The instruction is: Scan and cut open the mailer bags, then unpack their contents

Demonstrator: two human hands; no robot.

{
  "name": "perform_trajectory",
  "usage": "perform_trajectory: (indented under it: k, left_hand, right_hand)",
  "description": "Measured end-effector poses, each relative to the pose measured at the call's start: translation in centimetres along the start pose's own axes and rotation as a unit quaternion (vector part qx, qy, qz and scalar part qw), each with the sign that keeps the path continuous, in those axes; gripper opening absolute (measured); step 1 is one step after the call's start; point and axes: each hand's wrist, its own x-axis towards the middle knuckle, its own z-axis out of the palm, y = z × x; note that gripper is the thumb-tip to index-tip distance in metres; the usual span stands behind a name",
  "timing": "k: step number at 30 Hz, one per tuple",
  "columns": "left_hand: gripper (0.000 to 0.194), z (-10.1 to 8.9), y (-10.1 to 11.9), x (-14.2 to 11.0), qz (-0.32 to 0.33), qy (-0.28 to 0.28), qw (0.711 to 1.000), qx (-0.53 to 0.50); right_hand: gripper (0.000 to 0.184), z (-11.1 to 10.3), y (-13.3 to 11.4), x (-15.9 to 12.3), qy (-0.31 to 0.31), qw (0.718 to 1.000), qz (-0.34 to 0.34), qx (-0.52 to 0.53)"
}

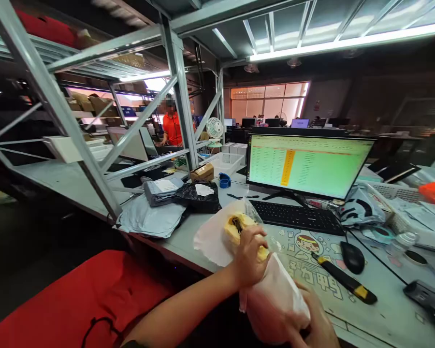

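My left hand (249, 256) is closed around a soft yellow item (235, 229) with a dark spot at its top. The item sticks out of a translucent white plastic bag (275, 295). Low at the frame's bottom edge, my right hand (317, 324) grips the lower end of that bag from underneath. A white sheet or flap (212, 239) spreads out behind the yellow item. Both hands hold the bundle just above the front edge of the desk (384, 314).
A yellow-black utility knife (344, 279), mouse (352, 257), keyboard (297, 217) and monitor (308, 164) sit to the right. Grey mailers (150, 217) and a black bagged parcel (197, 197) lie left. A metal rack (94, 159) and red fabric (76, 299) stand left. A person in an orange shirt (172, 128) works beyond.
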Motion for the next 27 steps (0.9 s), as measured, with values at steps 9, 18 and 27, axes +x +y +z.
perform_trajectory:
  k: [9, 18, 27]
  left_hand:
    - [0.025, 0.4, -0.1, 4.3, 0.024, -0.338, 0.933, -0.123]
    - [0.072, -0.6, 0.5, 8.2, 0.173, -0.533, 0.822, 0.099]
    - [0.020, -0.2, 0.1, 6.0, 0.196, -0.455, 0.857, 0.142]
  right_hand:
    - [0.033, -1.3, 1.7, -0.5, 0.158, 0.984, 0.081, -0.011]
    - [0.025, -1.9, 3.1, 3.7, 0.146, 0.989, -0.011, -0.026]
    - [0.025, -1.9, 2.6, 4.6, 0.203, 0.975, 0.020, -0.091]
